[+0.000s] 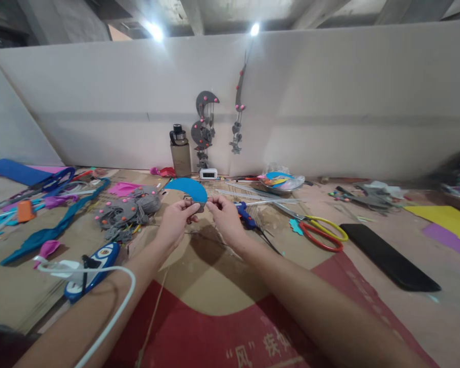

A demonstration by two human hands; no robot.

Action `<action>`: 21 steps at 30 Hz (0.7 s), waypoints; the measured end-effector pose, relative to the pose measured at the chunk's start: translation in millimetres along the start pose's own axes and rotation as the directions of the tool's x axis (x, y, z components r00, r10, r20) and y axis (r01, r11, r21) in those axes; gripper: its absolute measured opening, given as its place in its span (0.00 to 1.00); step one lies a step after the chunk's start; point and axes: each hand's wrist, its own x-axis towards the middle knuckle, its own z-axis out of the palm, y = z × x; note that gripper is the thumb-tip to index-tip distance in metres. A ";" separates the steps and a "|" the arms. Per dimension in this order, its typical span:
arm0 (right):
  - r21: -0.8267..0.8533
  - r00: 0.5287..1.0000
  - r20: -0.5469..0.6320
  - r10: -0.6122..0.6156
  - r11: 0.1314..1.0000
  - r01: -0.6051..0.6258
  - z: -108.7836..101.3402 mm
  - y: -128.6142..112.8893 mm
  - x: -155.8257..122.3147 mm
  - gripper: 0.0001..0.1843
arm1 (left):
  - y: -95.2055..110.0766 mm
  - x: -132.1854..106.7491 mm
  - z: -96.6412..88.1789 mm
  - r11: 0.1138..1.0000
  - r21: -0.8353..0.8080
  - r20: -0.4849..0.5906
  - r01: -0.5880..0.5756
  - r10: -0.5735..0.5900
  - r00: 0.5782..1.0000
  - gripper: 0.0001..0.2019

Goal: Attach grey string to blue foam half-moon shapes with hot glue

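My left hand and my right hand meet above the cardboard-covered table. Both are pinched on a small grey felt piece held between their fingertips. A thin thread seems to hang down from it, though it is hard to make out. Just behind the hands lies a blue half-disc of foam. A pile of grey felt shapes with pink beads lies to the left of my left hand. A blue glue gun lies just to the right of my right hand.
Red and yellow scissors and a black flat bar lie to the right. A blue and white device with a white cable sits at front left. A bottle, hanging felt mobiles and a white wall stand behind.
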 end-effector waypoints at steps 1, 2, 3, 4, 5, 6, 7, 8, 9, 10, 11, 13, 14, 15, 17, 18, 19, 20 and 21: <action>-0.011 1.000 0.000 -0.001 1.000 0.001 -0.6 -1.9 -0.4 0.07 | -0.3 0.9 -0.5 1.000 -0.021 0.018 0.008 -0.008 1.000 0.13; -0.025 1.000 0.001 -0.003 1.000 0.003 -1.2 -3.8 -0.8 0.07 | -0.8 1.8 -1.0 0.999 -0.042 0.038 0.019 -0.018 0.999 0.13; -0.038 1.000 0.003 -0.004 0.999 0.004 -1.6 -5.7 -1.3 0.07 | -1.5 2.9 -1.5 0.998 -0.060 0.057 0.032 -0.029 0.998 0.13; -0.048 1.000 0.007 -0.003 0.999 0.003 -1.9 -7.3 -1.7 0.07 | -2.5 3.9 -1.8 0.997 -0.069 0.075 0.046 -0.041 0.996 0.13; -0.052 1.000 0.008 0.001 0.999 0.000 -1.9 -8.4 -2.0 0.07 | -3.6 4.7 -2.0 0.996 -0.069 0.089 0.055 -0.048 0.995 0.14; -0.054 1.000 0.005 0.006 0.999 -0.006 -1.8 -9.0 -2.1 0.07 | -4.8 5.2 -1.9 0.997 -0.056 0.089 0.055 -0.050 0.995 0.14; -0.057 1.000 -0.006 0.011 0.998 -0.011 -1.5 -9.0 -2.1 0.07 | -6.2 5.4 -1.5 0.999 -0.027 0.067 0.045 -0.043 0.997 0.15; -0.063 1.000 -0.026 0.017 0.998 -0.018 -1.2 -8.4 -1.8 0.07 | -7.4 5.1 -0.9 1.000 0.022 0.021 0.021 -0.022 1.000 0.15; -0.072 0.998 -0.053 0.025 0.997 -0.029 -0.9 -7.5 -1.4 0.07 | -8.4 4.3 -0.1 0.995 0.102 -0.039 -0.016 0.020 0.999 0.16; -0.081 0.996 -0.083 0.034 0.996 -0.041 -0.8 -6.3 -0.9 0.07 | -9.1 3.3 0.9 0.975 0.212 -0.099 -0.065 0.088 0.991 0.16; -0.090 0.993 -0.113 0.043 0.995 -0.053 -0.6 -5.1 -0.5 0.07 | -9.4 1.9 2.0 0.929 0.349 -0.139 -0.122 0.179 0.974 0.16; -0.096 0.988 -0.141 0.059 0.993 -0.073 -0.4 -3.5 -0.2 0.07 | -9.0 -0.8 4.1 0.747 0.621 -0.101 -0.236 0.375 0.921 0.16; -0.099 0.989 -0.136 0.059 0.992 -0.073 -0.1 -3.4 -0.6 0.07 | -8.4 -1.9 5.0 0.641 0.715 -0.048 -0.278 0.442 0.896 0.16; -0.108 0.991 -0.123 0.054 0.992 -0.067 0.4 -3.9 -1.3 0.07 | -7.6 -2.8 5.9 0.556 0.773 0.001 -0.304 0.479 0.878 0.15; -0.149 0.996 -0.085 0.029 0.988 -0.042 1.9 -6.5 -3.6 0.08 | -5.6 -3.9 6.9 0.496 0.806 0.050 -0.321 0.484 0.873 0.12; -0.177 0.998 -0.064 0.006 0.984 -0.017 2.7 -8.6 -4.9 0.08 | -4.6 -4.3 7.2 0.511 0.797 0.052 -0.322 0.473 0.880 0.10; -0.206 0.999 -0.044 -0.026 0.978 0.016 3.4 -10.9 -6.4 0.08 | -3.6 -4.7 7.2 0.541 0.778 0.044 -0.318 0.459 0.887 0.08; -0.233 0.998 -0.023 -0.064 0.971 0.057 3.9 -13.4 -7.8 0.07 | -2.6 -5.1 7.1 0.583 0.750 0.025 -0.312 0.446 0.894 0.06; -0.254 0.995 -0.001 -0.105 0.962 0.101 4.1 -15.7 -9.2 0.07 | -1.7 -5.5 6.9 0.634 0.712 -0.004 -0.303 0.434 0.901 0.06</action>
